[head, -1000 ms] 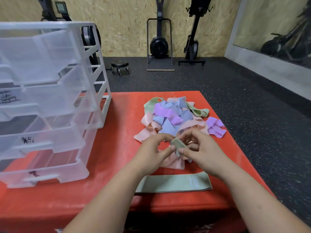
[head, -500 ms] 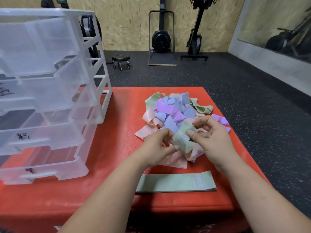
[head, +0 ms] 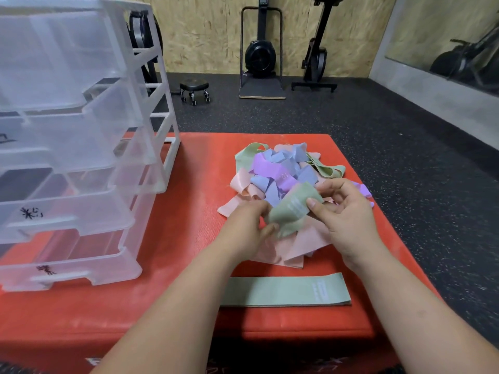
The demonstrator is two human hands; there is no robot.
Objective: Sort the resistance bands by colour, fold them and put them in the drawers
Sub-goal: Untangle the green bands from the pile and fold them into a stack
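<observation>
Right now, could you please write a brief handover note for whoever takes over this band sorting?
Left hand and right hand both pinch one sage-green fabric resistance band above the pile of pink, blue, purple and green bands on the red mat.
Another green band lies flat at the near edge.
The clear plastic drawer unit stands left; no bands seen inside.
Done: one green band laid out.
Left: most sorting, all folding and stowing.

The bench (head: 194, 190) is red-orange. The pile (head: 270, 166) mixes pink, blue, purple and sage-green. The held band (head: 291, 209) and the flat band (head: 283, 291) before the pile are sage green with white print. Left of the pile, the drawers (head: 81, 147) are clear with black scrawls. The floor (head: 378, 130) is black, speckled white.
</observation>
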